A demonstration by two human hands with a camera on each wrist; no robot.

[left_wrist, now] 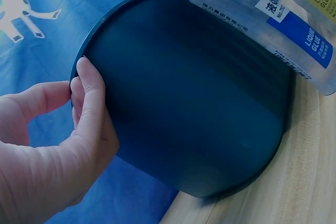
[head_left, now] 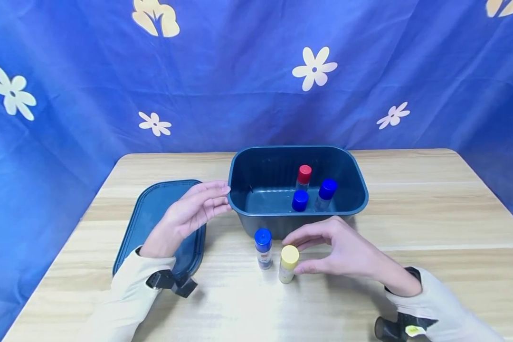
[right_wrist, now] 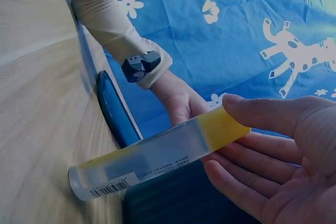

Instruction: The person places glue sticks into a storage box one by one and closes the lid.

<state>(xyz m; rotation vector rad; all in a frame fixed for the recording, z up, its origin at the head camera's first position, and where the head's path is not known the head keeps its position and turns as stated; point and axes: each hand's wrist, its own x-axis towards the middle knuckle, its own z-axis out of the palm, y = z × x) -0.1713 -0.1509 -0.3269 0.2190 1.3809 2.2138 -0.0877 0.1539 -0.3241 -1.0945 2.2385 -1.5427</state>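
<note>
At the left end of a dark teal plastic box (head_left: 297, 217), my left hand (head_left: 198, 209) pinches the rim between thumb and fingers, as the left wrist view shows closely. My right hand (head_left: 337, 249) holds a clear liquid glue bottle (right_wrist: 147, 156) by its yellow cap (head_left: 289, 255), thumb on one side and fingers on the other. That bottle stands upright in front of the box. Just left of it is a second glue bottle (head_left: 264, 256) with a blue cap. Inside the box are a red-capped bottle (head_left: 304, 175) and two blue-capped bottles (head_left: 327, 190).
A dark teal lid (head_left: 154, 213) lies flat on the wooden table (head_left: 432, 209), left of the box and partly under my left forearm. Behind the table hangs a blue curtain (head_left: 239, 71) with white flowers.
</note>
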